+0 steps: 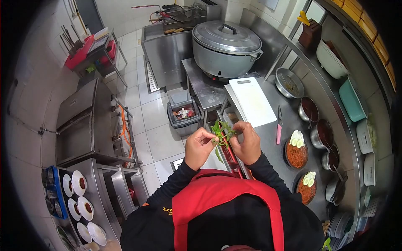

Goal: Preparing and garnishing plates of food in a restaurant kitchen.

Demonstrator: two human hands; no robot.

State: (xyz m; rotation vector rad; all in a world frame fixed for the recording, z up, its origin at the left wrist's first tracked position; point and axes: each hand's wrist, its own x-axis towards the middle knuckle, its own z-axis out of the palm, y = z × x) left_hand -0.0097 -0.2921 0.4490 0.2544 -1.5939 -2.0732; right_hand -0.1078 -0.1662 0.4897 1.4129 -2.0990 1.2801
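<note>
A leafy green herb sprig (pixel 223 134), like basil, hangs between my two hands in front of my chest. My left hand (pixel 198 148) pinches it between thumb and fingertips, and one leaf dangles below. On its other side, my right hand (pixel 247 143) pinches the leaves. To the right on the steel counter, two dark plates hold orange-red food: the farther serving (pixel 296 156) and the nearer serving (pixel 307 192), each topped with lettuce and pale green slices. A pink-handled knife (pixel 279 133) lies between the plates and a white cutting board (pixel 255 102).
Steel pots of dark red sauce (pixel 322 133) and a strainer bowl (pixel 289 83) line the counter's back. A large lidded rice cooker (pixel 226 51) stands ahead. A waste bin (pixel 184 114) sits on the floor. Several white sauce plates (pixel 79 183) are at left.
</note>
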